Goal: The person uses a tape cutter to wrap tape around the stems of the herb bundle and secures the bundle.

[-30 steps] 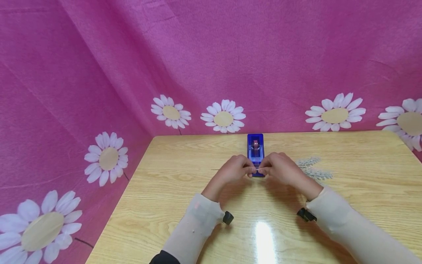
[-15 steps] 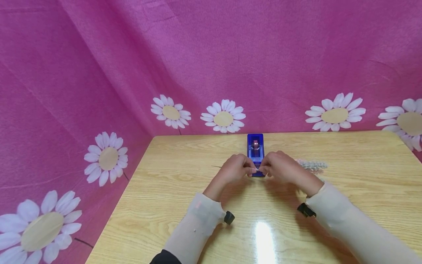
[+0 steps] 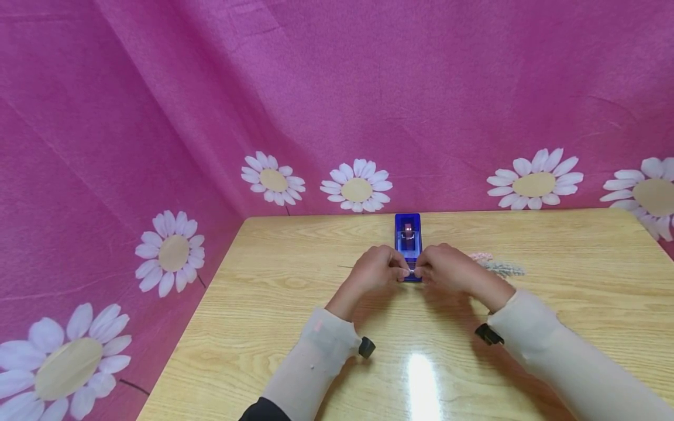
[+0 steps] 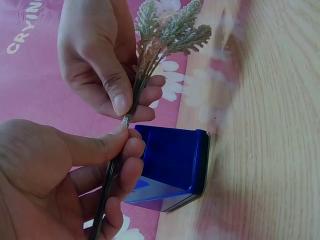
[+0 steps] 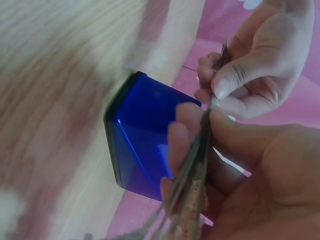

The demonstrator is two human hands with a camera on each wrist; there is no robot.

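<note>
A thin bunch of sprigs with grey-green and pinkish tips is held between both hands, over the near end of a blue tape dispenser. My left hand pinches the dark stems between thumb and fingers, their ends sticking out to the left. My right hand grips the same stems nearer the tips, thumb pressed on them. Between the two thumbs a short shiny clear band, like tape, lies around the stems. In the right wrist view, a pinkish sprig runs past the right fingers.
The dispenser stands on a wooden table, close to its back edge. A pink cloth with large white daisies hangs behind and to the left. Black wrist cameras sit below the sleeves.
The bunch has turned in the fingers: the grey tips drew closer together and a pink tip came into sight. Both hands stay almost in place; the dispenser has not moved.
</note>
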